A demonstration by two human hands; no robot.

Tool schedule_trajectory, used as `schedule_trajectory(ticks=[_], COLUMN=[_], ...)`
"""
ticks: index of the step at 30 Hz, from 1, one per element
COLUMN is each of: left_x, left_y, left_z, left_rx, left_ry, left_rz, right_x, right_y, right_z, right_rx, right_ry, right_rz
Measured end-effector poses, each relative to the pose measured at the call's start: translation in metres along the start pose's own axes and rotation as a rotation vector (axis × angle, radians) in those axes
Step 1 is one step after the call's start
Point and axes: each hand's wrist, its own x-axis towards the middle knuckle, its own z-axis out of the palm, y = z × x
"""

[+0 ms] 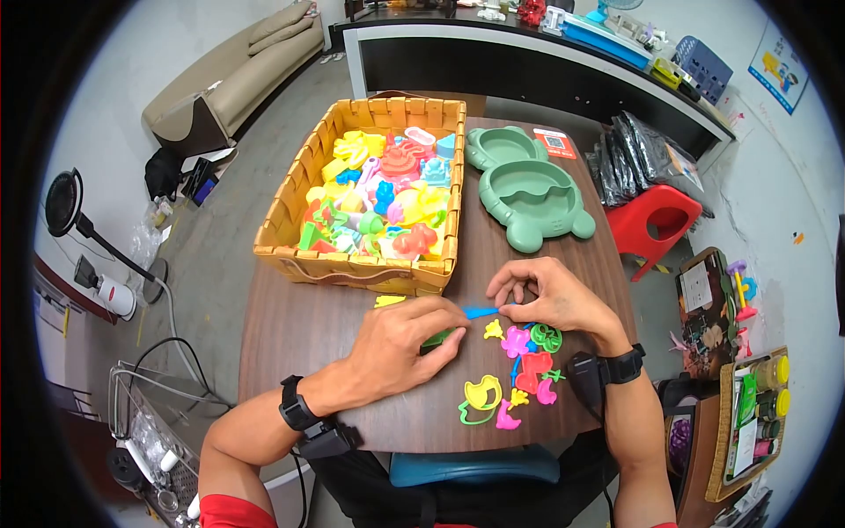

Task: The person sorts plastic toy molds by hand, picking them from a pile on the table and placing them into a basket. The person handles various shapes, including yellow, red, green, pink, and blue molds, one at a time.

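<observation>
My left hand [407, 339] is curled low over the table, with a green plastic piece [437, 338] showing between its thumb and fingers. Most of that piece is hidden. A slim blue plastic piece [480, 311] spans the gap between my hands; its left end meets my left fingertips. At its other end, the thumb and index finger of my right hand [559, 297] pinch it. Just beyond my left hand is a yellow piece [390, 301]. Closer to me lie several small shapes, among them a pink one [516, 342], a red one [533, 371] and a yellow outline cutter [483, 392].
A woven basket [361, 264] full of colourful plastic moulds stands at the table's back left. Behind my right hand sits a green divided plate [535, 198] with an orange-red card [554, 143] beside it. A red chair [651, 224] is right of the table.
</observation>
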Motion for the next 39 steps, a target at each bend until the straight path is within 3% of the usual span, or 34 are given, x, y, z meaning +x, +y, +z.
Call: schedule_trajectory(ticks=[16,25,39], left_x=[0.006,0.005,0.002], left_y=[0.002,-0.003,-0.010], left_z=[-0.005,-0.008,-0.005], left_rx=[0.051,0.054,-0.001], left_ry=[0.006,-0.096,-0.023], left_rz=[-0.008,0.005,0.023], right_x=[0.004,0.005,0.012], right_y=[-0.001,-0.002,0.007], right_z=[0.005,0.008,0.012], right_rx=[0.159,0.275,0.357], right_ry=[-0.011,0.060,0.150], right_rz=[0.080,0.015,-0.078])
